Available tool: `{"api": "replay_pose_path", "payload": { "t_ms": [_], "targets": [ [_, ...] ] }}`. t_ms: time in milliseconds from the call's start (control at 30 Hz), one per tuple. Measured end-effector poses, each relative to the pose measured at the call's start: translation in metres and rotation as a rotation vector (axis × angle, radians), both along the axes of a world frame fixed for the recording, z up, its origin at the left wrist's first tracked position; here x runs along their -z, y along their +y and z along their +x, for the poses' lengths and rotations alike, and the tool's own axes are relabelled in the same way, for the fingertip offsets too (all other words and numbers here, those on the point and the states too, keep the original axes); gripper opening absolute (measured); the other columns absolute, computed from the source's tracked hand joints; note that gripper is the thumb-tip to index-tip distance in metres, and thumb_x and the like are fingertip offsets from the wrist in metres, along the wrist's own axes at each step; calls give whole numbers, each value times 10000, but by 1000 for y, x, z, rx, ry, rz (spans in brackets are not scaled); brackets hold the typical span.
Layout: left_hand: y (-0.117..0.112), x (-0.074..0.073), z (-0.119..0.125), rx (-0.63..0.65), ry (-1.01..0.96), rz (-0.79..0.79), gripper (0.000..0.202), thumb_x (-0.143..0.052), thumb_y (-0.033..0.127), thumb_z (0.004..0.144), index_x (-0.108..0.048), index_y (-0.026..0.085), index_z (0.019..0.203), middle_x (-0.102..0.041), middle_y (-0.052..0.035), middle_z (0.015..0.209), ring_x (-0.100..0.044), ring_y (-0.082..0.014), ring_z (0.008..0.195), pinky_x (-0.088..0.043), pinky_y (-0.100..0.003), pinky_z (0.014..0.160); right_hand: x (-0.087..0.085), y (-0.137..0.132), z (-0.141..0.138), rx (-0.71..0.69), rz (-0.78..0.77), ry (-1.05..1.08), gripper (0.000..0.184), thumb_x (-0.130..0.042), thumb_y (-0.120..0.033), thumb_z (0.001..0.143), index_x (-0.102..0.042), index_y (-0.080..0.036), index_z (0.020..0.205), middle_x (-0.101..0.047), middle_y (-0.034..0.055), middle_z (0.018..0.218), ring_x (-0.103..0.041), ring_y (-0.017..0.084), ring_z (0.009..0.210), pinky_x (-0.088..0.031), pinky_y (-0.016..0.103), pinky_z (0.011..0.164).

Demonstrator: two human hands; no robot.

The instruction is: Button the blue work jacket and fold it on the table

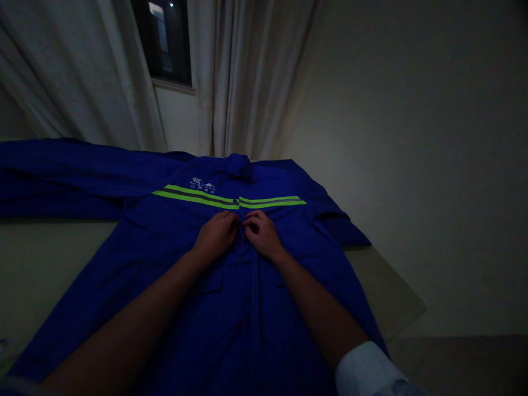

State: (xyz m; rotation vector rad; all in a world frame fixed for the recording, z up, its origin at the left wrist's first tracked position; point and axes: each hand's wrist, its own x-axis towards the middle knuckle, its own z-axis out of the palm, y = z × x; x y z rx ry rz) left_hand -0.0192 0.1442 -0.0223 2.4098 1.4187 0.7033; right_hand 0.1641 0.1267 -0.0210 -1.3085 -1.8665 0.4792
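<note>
A blue jacket (243,308) lies front-up on a pale flat surface (49,258), before curtains (256,71), a dark window (177,44) and a plain wall (445,165). The left hand (218,234) pinches its front placket (244,275) below the lime stripe (272,202); whether the right hand (264,234) grips cannot be told, and both forearms (154,297) cover fabric. White chest lettering (202,185) is too blurred to read.

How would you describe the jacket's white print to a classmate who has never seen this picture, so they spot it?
Below the pale curtains lies a large blue jacket. On its chest, left of the picture's centre, find bright green stripes; the white print sits just above. Small white symbols, not green bands, set it apart.
</note>
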Motion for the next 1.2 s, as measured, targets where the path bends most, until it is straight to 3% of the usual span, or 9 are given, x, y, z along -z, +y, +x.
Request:
{"api": "replay_pose_path", "payload": {
  "t_ms": [167, 300, 567, 867, 1200],
  "targets": [
    [-1, -1, -1, -4, -10, -13, 161, -510, 213, 966, -660, 224, 1026, -698, -69, 1035, -657, -248, 981, -491, -349, 813, -2, -3, -3, -26, 32, -17, 195, -627, -74, 850, -765, -207, 885, -679, 57, 1103, -668, 184, 1023, -531, 330, 953],
    [0, -1, -1, 16, -38, -16, 205, -469, 219, 989, -670, 224, 1029, -692, -74, 1058, -648, -248, 1022, -504, -364, 881, -1, -3, -5, 47, 41, -35, 216, -620, -52, 851, -763, -202, 914, -674, 56, 1043, -666, 189, 1012, -527, 331, 960],
    [3, 1, -2, 36, -74, 8, 252, -458, 209, 989, -709, 209, 1006, -656, -93, 1077, -626, -252, 1044, -505, -383, 965, 1, -1, -3, 76, 10, -83, 104, -735, -145, 860, -761, -217, 930, -626, 63, 1112, -637, 210, 1090, -514, 365, 1008],
    [8, -3, -3, 45, -184, -84, 152, -572, 243, 884, -715, 206, 845, -665, -53, 895, -644, -211, 858, -501, -338, 787, 0, -4, -5, 40, 59, -139, 99, -699, -116, 865, -728, -204, 900, -596, 59, 1077, -628, 191, 1005, -528, 323, 932],
    [14, 0, -9, 89, -231, -177, 176, -640, 243, 883, -735, 203, 1025, -759, -66, 1013, -696, -226, 931, -533, -346, 842, 1, -5, -5, 40, 51, -158, 102, -691, -112, 873, -714, -197, 925, -577, 62, 1101, -621, 189, 1000, -520, 310, 923]
  ]
}}
